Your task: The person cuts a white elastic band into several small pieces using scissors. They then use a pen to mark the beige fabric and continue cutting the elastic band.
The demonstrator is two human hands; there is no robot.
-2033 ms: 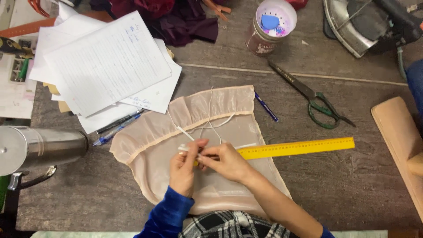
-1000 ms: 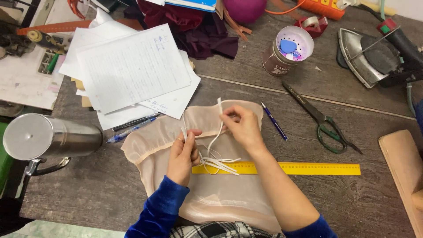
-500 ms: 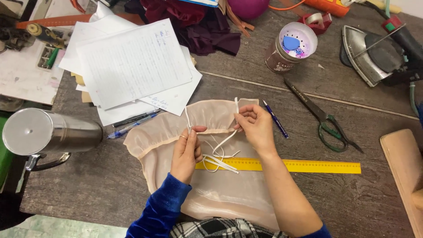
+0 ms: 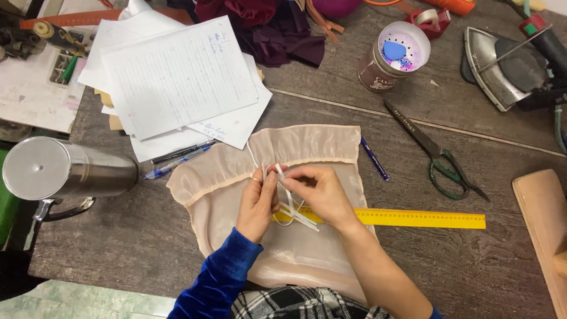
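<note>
A peach sheer fabric piece [image 4: 307,145] with a gathered top edge lies on the dark wooden table [image 4: 147,248]. Over its middle, my left hand [image 4: 258,204] in a blue velvet sleeve pinches a thin white elastic strip [image 4: 293,211]. My right hand [image 4: 316,192] grips the same strip just beside it, fingertips almost touching. Loops of the strip hang below both hands onto the fabric. A yellow ruler [image 4: 422,218] lies across the fabric's right side, partly under my right hand.
Green-handled scissors [image 4: 436,155] and a blue pen [image 4: 374,159] lie right of the fabric. A paper stack [image 4: 177,80] with pens [image 4: 180,155] sits upper left, a steel flask [image 4: 65,168] at left. A round tin [image 4: 393,56], an iron [image 4: 511,59] and a wooden block [image 4: 543,224] stand right.
My right hand came down and left from the fabric's top edge to meet my left hand at the middle. The strip, earlier stretched upward, now bunches between both hands.
</note>
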